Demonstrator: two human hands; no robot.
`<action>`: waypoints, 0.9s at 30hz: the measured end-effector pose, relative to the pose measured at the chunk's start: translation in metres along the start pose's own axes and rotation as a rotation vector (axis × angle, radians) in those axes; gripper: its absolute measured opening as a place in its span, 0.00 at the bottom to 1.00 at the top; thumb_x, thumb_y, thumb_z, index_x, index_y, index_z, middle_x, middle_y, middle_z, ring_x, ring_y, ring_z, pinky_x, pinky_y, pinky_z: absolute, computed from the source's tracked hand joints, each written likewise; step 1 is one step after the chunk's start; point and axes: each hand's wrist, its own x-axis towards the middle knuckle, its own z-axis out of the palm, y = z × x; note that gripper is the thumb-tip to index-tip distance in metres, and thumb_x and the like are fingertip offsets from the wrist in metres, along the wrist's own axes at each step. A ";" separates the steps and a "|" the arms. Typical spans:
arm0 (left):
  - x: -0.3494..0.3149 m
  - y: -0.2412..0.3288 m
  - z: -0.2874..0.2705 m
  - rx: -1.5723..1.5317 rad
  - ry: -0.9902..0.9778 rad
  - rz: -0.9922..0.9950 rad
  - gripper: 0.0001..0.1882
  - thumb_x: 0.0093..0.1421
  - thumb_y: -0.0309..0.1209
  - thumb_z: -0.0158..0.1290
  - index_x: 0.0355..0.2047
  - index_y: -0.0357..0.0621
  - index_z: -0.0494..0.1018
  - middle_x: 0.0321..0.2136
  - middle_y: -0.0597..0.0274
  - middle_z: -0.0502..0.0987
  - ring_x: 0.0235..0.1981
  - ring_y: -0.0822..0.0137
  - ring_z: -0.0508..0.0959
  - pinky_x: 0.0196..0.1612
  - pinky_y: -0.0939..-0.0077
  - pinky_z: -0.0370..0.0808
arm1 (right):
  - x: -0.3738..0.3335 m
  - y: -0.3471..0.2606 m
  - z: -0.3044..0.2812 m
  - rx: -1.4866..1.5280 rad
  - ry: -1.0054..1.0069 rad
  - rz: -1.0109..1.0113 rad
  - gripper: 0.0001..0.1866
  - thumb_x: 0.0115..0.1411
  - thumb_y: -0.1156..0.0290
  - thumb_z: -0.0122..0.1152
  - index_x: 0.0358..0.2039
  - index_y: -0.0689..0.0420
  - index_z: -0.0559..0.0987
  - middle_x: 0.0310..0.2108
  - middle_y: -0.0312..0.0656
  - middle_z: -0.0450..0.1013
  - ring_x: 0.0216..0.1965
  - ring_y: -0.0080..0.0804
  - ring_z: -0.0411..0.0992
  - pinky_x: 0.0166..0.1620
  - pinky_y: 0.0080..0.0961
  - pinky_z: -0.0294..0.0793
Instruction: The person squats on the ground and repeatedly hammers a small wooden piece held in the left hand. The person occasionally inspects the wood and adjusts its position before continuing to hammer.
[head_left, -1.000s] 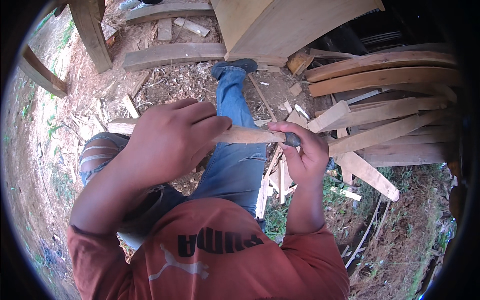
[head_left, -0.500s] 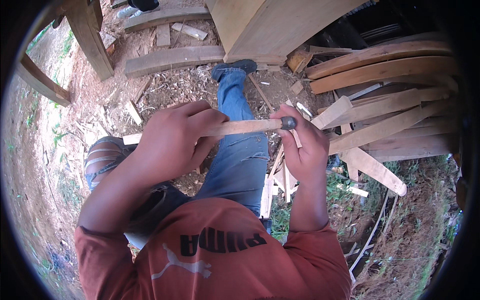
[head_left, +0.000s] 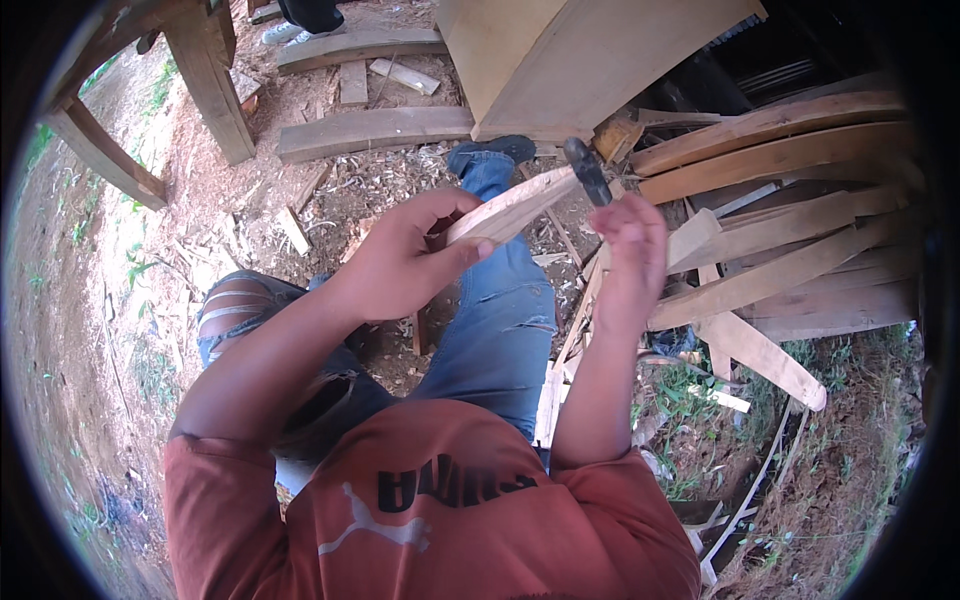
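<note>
A hammer with a pale wooden handle (head_left: 510,212) and a dark metal head (head_left: 588,172) is held out in front of me, its head up and to the right. My left hand (head_left: 405,255) wraps round the handle, thumb along the near side. The handle's rear end is hidden behind this hand. On the right, my right hand (head_left: 632,250) has its fingers bent at the lower end of the head; slight blur hides how firmly they touch it.
Curved timber pieces (head_left: 770,150) are stacked at the right. A large pale wooden panel (head_left: 590,65) stands ahead. Two curved beams (head_left: 375,132) lie on shaving-strewn ground. Wooden legs (head_left: 210,90) rise at far left. Part of another person's shoe (head_left: 280,33) shows at the top.
The hammer has turned, its head end rising and its head now seen from the side. My left hand has moved right; my right hand has shifted from the head's face to its lower end.
</note>
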 end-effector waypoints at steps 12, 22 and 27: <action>0.034 -0.043 -0.029 -0.099 0.060 0.050 0.14 0.71 0.30 0.62 0.54 0.41 0.78 0.43 0.65 0.81 0.43 0.75 0.81 0.48 0.75 0.78 | -0.033 0.083 0.112 -0.378 -0.459 0.230 0.19 0.66 0.70 0.71 0.56 0.61 0.80 0.33 0.43 0.82 0.33 0.30 0.81 0.38 0.29 0.79; 0.036 -0.079 -0.053 0.510 0.087 -0.196 0.20 0.63 0.36 0.69 0.50 0.37 0.82 0.41 0.57 0.86 0.43 0.65 0.84 0.51 0.66 0.79 | -0.055 0.178 0.125 -0.435 -0.473 0.294 0.17 0.68 0.66 0.68 0.54 0.59 0.82 0.39 0.48 0.85 0.41 0.43 0.85 0.47 0.37 0.82; 0.045 -0.113 -0.064 0.550 0.131 -0.120 0.20 0.61 0.39 0.71 0.48 0.39 0.85 0.45 0.52 0.86 0.48 0.59 0.86 0.54 0.63 0.79 | -0.037 0.187 0.117 -0.492 -0.389 0.337 0.18 0.70 0.69 0.63 0.58 0.58 0.79 0.43 0.49 0.84 0.42 0.43 0.84 0.48 0.36 0.81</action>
